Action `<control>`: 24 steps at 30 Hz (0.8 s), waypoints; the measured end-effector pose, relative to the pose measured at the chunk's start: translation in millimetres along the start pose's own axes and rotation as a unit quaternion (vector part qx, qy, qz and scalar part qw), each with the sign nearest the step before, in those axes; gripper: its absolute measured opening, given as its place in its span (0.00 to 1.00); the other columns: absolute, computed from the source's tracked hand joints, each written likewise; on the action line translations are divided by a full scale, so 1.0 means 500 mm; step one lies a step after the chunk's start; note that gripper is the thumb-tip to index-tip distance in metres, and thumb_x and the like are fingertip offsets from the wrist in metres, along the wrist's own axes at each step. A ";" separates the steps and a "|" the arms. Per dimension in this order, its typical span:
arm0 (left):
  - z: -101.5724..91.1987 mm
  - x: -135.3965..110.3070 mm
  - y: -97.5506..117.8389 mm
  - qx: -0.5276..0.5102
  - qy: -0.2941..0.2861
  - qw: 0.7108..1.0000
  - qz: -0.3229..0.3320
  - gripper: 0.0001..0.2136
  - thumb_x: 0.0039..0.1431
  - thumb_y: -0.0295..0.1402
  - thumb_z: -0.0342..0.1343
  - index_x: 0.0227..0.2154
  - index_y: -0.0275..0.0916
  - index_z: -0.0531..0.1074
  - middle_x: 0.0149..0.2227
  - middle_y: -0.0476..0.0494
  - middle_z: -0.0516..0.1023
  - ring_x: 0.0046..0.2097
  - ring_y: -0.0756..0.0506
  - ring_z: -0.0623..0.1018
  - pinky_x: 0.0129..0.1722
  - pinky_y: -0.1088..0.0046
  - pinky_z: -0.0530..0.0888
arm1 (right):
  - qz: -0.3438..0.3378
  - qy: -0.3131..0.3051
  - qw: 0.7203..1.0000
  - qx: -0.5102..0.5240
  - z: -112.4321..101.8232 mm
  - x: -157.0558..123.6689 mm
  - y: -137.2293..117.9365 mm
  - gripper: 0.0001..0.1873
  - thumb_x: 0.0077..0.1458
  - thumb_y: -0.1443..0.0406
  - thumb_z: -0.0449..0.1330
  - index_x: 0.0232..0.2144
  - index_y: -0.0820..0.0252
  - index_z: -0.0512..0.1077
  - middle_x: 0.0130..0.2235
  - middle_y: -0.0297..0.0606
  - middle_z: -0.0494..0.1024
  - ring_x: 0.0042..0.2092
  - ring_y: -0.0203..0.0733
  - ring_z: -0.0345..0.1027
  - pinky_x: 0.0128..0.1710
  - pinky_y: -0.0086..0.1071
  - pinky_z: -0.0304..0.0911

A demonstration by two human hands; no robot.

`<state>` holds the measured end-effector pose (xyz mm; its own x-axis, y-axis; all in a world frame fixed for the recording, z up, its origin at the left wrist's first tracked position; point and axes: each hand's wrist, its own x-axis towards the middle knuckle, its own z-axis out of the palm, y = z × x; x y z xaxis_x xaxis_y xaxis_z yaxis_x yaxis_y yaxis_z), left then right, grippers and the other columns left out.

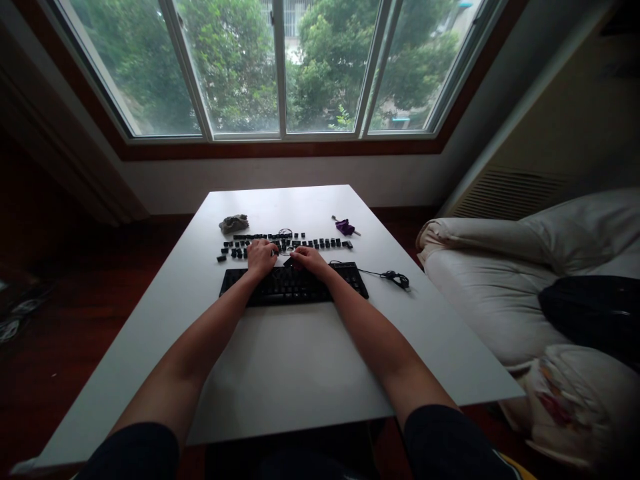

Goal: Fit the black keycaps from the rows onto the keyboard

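A black keyboard [295, 285] lies on the white table [300, 367]. Behind it, rows of loose black keycaps [325, 243] are laid out. My left hand [261, 257] rests at the keyboard's far edge among the keycaps, fingers curled; what they hold is hidden. My right hand [309, 259] sits beside it, fingers pinched around a small dark piece that I cannot make out. A thin wire loop [285, 233] lies among the keycaps.
A grey crumpled cloth [234, 223] lies at the back left of the table. A purple tool [345, 227] lies at the back right. The keyboard's coiled cable [397, 277] trails right. A white cushioned seat [500, 293] stands to the right; windows lie ahead.
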<state>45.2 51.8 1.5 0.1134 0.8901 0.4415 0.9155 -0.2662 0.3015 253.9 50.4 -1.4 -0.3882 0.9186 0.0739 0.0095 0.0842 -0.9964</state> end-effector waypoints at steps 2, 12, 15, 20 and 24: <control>0.004 0.001 -0.003 0.007 0.000 1.000 -0.009 0.06 0.53 0.33 0.61 0.35 0.46 0.80 0.46 0.38 0.75 0.54 0.31 0.66 0.53 0.50 0.62 | -0.003 -0.001 1.000 0.004 0.000 0.001 0.002 0.20 0.50 0.50 0.67 0.30 0.60 0.71 0.22 0.32 0.76 0.24 0.34 0.69 0.23 0.25 0.63; 0.015 0.003 -0.011 -0.006 0.002 0.999 -0.038 0.08 0.52 0.34 0.62 0.36 0.47 0.79 0.46 0.38 0.74 0.54 0.31 0.66 0.52 0.51 0.63 | 0.005 0.000 1.000 -0.003 -0.001 0.001 0.003 0.20 0.50 0.50 0.67 0.29 0.60 0.71 0.22 0.32 0.77 0.24 0.34 0.70 0.24 0.25 0.64; 0.013 0.002 -0.011 -0.006 -0.001 0.999 -0.038 0.09 0.52 0.34 0.62 0.37 0.47 0.79 0.46 0.38 0.74 0.53 0.32 0.66 0.52 0.51 0.64 | -0.001 -0.004 1.000 -0.002 -0.002 0.004 0.007 0.20 0.51 0.50 0.67 0.30 0.60 0.71 0.23 0.32 0.77 0.24 0.34 0.70 0.24 0.25 0.64; 0.002 -0.008 -0.005 -0.013 0.008 0.999 -0.039 0.08 0.56 0.32 0.58 0.38 0.46 0.79 0.45 0.38 0.75 0.52 0.33 0.68 0.51 0.53 0.64 | 0.006 -0.005 1.000 -0.006 -0.001 0.002 0.003 0.18 0.51 0.51 0.67 0.29 0.60 0.71 0.23 0.32 0.77 0.24 0.34 0.70 0.24 0.25 0.64; -0.010 -0.028 0.001 -0.036 -0.003 0.999 -0.019 0.07 0.58 0.34 0.57 0.37 0.45 0.80 0.46 0.39 0.76 0.51 0.34 0.69 0.51 0.54 0.65 | 0.009 0.000 1.000 -0.005 0.001 -0.002 -0.006 0.18 0.51 0.52 0.67 0.29 0.60 0.71 0.22 0.32 0.76 0.24 0.34 0.70 0.24 0.25 0.64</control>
<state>42.3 37.2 -0.4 0.0819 0.9018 0.4244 0.8894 -0.2583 0.3771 253.9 48.8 1.6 -0.3884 0.9198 0.0563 0.0264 0.0721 -0.9970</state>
